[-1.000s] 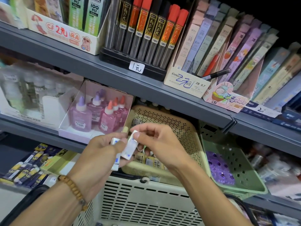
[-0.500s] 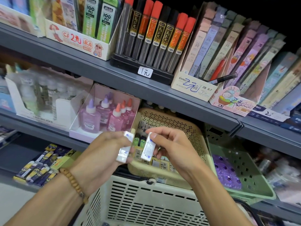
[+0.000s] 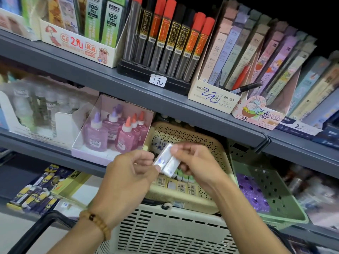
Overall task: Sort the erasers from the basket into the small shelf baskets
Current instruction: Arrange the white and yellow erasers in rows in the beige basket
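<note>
Head view, lower shelf, listed left to right. Item: yellow-and-navy packs [image 3: 34, 195], lying flat at far left. Item: clear bottles [image 3: 42, 107] in a white carton, blurred. Item: pink carton of glue bottles [image 3: 117, 132] with purple and orange caps, just beside the beige basket. Item: left hand [image 3: 126, 178], wrist beads [image 3: 97, 222] on it, fingers and thumb pinching one white eraser [image 3: 161, 156] by its lower end. Item: second eraser [image 3: 172, 166], touching the first along its long side, pinched by the right hand [image 3: 198, 165] with fingers curled round it. Change noted: half a second ago the two erasers were held apart, one in each hand; they are now brought together into a pair above the beige basket [image 3: 207, 142]. Reading: the pair is likely being squared up for placing as one, so the sorting of these two is close to its drop but not yet done. Item: beige basket, perforated wall, already holding rows of small wrapped stock beneath the hands. Item: cream basket [image 3: 165, 230] with slotted wall, below and in front; its contents are not visible. Item: green basket [image 3: 278, 195], right of the beige one, holding purple pieces [image 3: 251, 193]. Upper shelf: lead tubes [image 3: 168, 37] and boxed refills.
</note>
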The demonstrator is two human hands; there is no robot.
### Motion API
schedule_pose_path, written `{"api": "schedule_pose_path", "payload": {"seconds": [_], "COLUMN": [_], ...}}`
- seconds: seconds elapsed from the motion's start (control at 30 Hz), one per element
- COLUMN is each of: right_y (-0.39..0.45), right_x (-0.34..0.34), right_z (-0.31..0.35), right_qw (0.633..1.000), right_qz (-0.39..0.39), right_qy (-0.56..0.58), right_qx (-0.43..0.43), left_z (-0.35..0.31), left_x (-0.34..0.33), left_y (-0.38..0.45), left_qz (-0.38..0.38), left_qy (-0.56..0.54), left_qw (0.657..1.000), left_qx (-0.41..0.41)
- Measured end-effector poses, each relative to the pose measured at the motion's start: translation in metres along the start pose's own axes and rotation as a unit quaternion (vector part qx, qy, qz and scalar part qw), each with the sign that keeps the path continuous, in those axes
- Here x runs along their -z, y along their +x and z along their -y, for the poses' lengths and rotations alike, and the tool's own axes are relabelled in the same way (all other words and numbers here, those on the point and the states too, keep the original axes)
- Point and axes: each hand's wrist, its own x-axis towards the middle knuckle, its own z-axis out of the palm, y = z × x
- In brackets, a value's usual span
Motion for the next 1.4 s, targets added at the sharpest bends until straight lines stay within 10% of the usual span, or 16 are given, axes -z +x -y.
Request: {"api": "schedule_pose_path", "payload": {"seconds": [0.13, 0.63, 1.17, 1.4], "right_y": [0.059, 0.1, -0.078, -0.156], "right_x": [0.031, 0.016, 0.008, 0.013], "right_z": [-0.017, -0.041, -0.007, -0.091], "right_qw": [0.984, 0.909, 0.966, 0.987], "right_qz": [-0.12, -0.026, -0.175, -0.111], "right_qy": [-0.108, -0.416, -0.105, -0.12], "right_qx": [-0.07, 0.015, 0.16, -0.001], "left_z": [0.007, 0.005, 0.009, 0.066], "left_x": [0.005, 0.008, -0.007, -0.023], "left_y": [0.0, -0.006, -0.061, -0.105], "left_qz": [-0.02, -0.011, 0.064, 0.211], "left_qy": [0.021, 0.045, 0.095, 0.222], "left_qw": [0.999, 0.997, 0.992, 0.952], "left_qx": [-0.041, -0.061, -0.057, 0.028]}}
